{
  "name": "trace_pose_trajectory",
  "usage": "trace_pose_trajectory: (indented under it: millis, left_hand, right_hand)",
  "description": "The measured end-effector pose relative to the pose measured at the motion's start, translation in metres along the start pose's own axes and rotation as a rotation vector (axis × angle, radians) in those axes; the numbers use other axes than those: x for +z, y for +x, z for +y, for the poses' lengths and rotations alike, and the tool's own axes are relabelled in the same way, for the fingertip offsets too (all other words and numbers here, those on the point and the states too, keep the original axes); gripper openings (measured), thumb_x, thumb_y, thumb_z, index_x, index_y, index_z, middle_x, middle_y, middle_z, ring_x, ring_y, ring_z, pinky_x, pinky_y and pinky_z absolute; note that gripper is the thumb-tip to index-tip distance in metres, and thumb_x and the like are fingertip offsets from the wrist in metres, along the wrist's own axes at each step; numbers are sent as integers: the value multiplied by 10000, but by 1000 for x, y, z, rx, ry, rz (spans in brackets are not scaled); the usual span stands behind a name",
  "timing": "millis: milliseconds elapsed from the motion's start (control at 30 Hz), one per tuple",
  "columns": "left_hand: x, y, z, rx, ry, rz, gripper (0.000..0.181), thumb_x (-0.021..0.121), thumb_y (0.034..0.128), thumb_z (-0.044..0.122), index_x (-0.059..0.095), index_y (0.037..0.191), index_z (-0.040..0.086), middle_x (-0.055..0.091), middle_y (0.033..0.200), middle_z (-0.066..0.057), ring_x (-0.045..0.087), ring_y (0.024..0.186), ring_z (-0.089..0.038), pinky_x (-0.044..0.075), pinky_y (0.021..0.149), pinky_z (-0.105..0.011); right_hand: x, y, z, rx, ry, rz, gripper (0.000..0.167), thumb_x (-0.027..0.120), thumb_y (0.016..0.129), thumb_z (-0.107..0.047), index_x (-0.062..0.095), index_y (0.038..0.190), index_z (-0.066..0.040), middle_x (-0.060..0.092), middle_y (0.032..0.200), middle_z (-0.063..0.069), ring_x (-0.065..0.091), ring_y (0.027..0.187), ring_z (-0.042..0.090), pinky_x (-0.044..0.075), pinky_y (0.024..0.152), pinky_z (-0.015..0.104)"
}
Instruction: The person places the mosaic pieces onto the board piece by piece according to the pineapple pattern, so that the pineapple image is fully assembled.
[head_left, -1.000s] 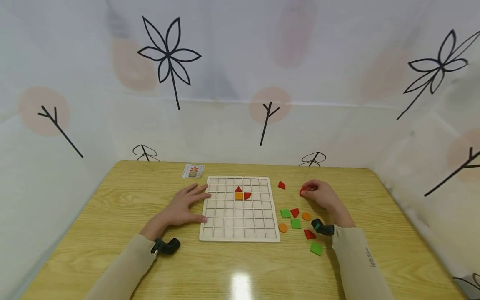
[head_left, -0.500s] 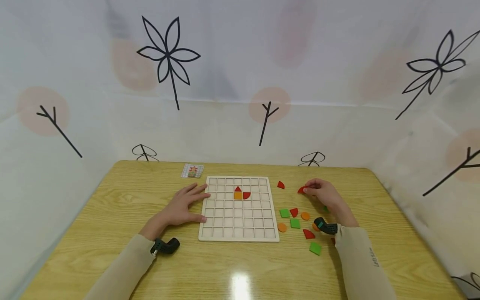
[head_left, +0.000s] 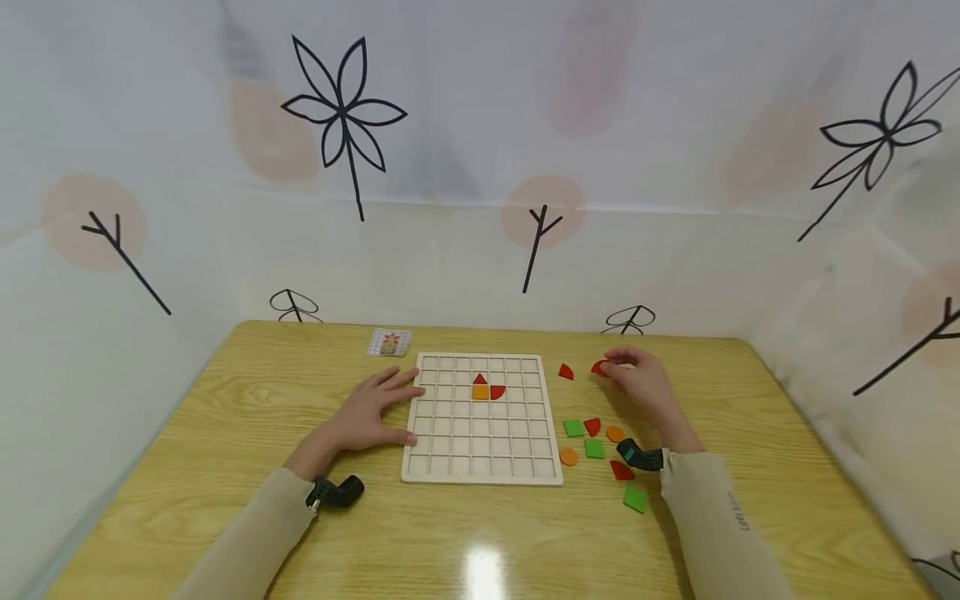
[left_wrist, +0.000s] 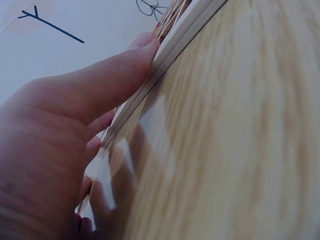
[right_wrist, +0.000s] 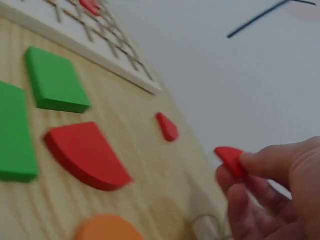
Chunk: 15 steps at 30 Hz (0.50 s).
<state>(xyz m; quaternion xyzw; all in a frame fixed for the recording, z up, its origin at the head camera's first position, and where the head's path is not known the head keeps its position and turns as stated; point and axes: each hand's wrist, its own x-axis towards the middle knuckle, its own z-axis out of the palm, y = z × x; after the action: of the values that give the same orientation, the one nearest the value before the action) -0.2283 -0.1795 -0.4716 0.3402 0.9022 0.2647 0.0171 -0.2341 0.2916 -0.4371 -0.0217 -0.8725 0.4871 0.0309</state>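
My left hand (head_left: 365, 415) rests with spread fingers on the left edge of the pale grid board (head_left: 442, 468); its thumb lies on the rim in the left wrist view. The board holds a red triangle (head_left: 480, 379), an orange square (head_left: 480, 392) and a red quarter piece (head_left: 497, 392) side by side. Right of the board, my right hand (head_left: 647, 390) pinches a red piece (head_left: 597, 367) between thumb and fingers, raised off the table in the right wrist view (right_wrist: 230, 158). Another red quarter piece (head_left: 566, 372) lies between that hand and the board.
Green squares (head_left: 573, 428), orange discs (head_left: 615, 434) and red quarter pieces (head_left: 622, 470) lie on the wooden table right of the board. A small picture card (head_left: 389, 342) lies behind the board's left corner. A patterned cloth (head_left: 450, 267) stands behind the table.
My right hand has moved a little farther back on the table with the red piece, which has turned in its fingers. The left hand has stayed on the board.
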Motion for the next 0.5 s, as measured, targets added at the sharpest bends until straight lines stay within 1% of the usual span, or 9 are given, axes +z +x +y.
trace_pose_trajectory:
  millis: [100, 233, 433, 500]
  left_hand:
    - [1, -1, 0, -1, 1, 3, 797, 760, 805, 572, 530, 1469, 195, 307, 1612, -34, 158, 1492, -372, 143, 1128, -658]
    - [1, -1, -1, -7, 5, 2, 798, 758, 801, 583, 535, 1466, 201, 310, 1611, -26, 163, 1491, -371, 144, 1131, -652]
    - [1, 0, 1, 10, -1, 10, 790, 760, 803, 572, 545, 1457, 183, 330, 1601, -52, 188, 1476, -401, 159, 1116, -667]
    - [1, 1, 2, 13, -5, 8, 794, 767, 802, 558, 538, 1462, 181, 325, 1603, -56, 184, 1477, -403, 156, 1117, -664]
  right_hand:
    - [13, 0, -2, -38, 45, 9, 310, 630, 993, -138, 605, 1213, 78, 614, 1149, 240, 636, 841, 147, 527, 710, 178]
    - [32, 1, -10, -75, 103, -20, 264, 624, 984, -78, 617, 1197, 78, 611, 1173, 232, 650, 913, 146, 531, 758, 183]
    - [64, 2, -32, -160, 117, -65, 220, 657, 956, -35, 693, 1155, 53, 681, 1115, 207, 671, 984, 279, 530, 791, 211]
    - [75, 2, -40, -177, 134, -87, 214, 665, 952, -32, 708, 1146, 47, 695, 1095, 193, 670, 991, 301, 534, 797, 229]
